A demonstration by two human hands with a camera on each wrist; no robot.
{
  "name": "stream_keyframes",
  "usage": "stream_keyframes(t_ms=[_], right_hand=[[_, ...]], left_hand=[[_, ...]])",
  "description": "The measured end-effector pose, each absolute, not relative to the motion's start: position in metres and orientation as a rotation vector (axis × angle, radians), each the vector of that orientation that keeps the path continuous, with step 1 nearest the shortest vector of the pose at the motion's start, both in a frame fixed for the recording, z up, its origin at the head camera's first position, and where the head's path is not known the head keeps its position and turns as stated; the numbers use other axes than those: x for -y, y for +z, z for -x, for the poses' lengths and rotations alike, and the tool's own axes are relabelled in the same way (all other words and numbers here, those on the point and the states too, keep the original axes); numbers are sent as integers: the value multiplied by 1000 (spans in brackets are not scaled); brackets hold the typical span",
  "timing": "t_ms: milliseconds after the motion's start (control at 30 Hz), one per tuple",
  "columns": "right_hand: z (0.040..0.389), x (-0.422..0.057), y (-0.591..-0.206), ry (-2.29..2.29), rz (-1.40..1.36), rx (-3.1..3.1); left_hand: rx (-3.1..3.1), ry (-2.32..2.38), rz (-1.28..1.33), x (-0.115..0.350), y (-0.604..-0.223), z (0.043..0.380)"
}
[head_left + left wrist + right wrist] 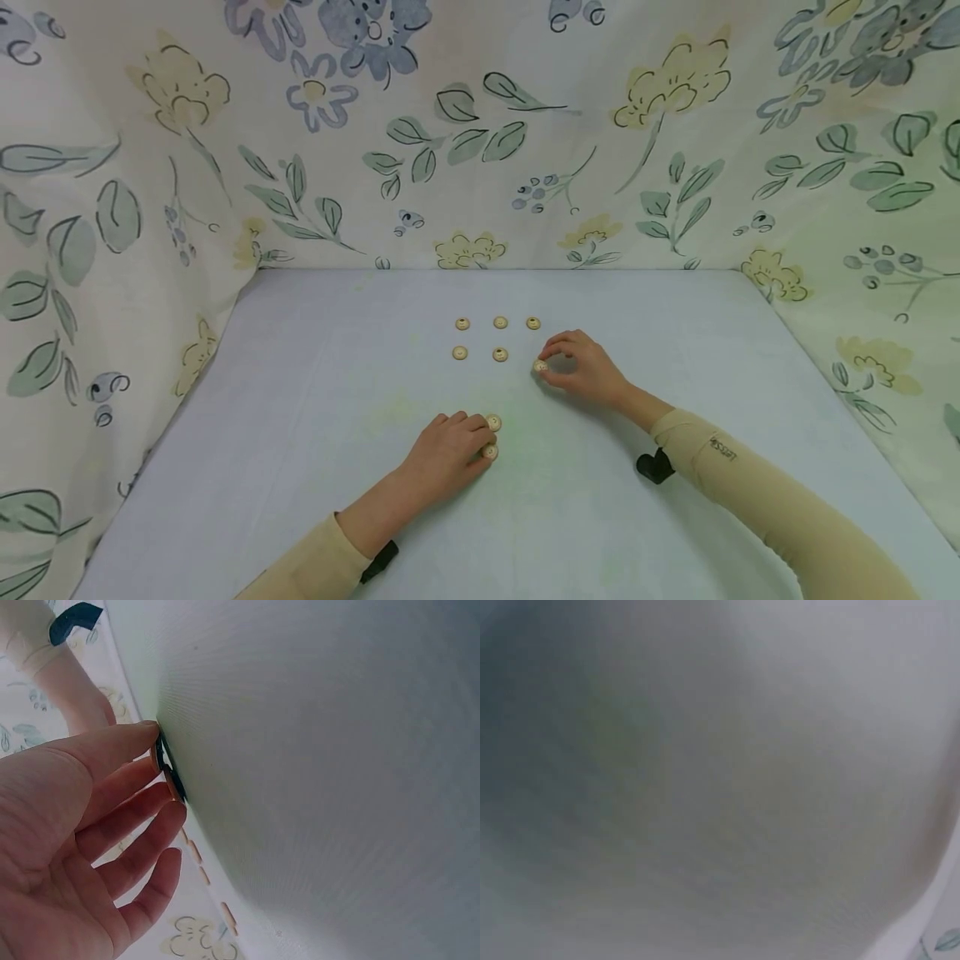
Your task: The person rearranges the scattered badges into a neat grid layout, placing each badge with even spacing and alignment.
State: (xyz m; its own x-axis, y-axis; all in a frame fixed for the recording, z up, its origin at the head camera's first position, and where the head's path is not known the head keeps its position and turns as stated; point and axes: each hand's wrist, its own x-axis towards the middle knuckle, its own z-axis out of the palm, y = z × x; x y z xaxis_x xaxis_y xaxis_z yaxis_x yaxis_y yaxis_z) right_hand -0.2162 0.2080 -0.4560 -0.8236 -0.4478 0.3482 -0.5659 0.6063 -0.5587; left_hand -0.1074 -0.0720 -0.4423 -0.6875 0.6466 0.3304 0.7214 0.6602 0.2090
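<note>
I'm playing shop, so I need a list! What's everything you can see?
Buttons: eight, cream, five in two rows, three being handled
Table: one, white, under the buttons
Cloth: white with blue and yellow flowers and green leaves, behind and beside the table
Black pieces: two, one by each wrist
Sleeves: two, beige, on the arms
Left hand: one, bare, at two buttons
Right hand: one, bare, pinching a button
</note>
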Motion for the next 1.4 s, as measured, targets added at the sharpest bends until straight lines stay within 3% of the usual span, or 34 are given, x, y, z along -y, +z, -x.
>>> stream_keyframes(t_ms=[433, 1400], right_hand=[[243, -207, -459, 948, -820, 2728], [246, -210, -460, 901, -864, 2799]], left_hand=[[2638, -474, 1106, 71, -443, 108], [2651, -449, 1110, 71, -441, 108]])
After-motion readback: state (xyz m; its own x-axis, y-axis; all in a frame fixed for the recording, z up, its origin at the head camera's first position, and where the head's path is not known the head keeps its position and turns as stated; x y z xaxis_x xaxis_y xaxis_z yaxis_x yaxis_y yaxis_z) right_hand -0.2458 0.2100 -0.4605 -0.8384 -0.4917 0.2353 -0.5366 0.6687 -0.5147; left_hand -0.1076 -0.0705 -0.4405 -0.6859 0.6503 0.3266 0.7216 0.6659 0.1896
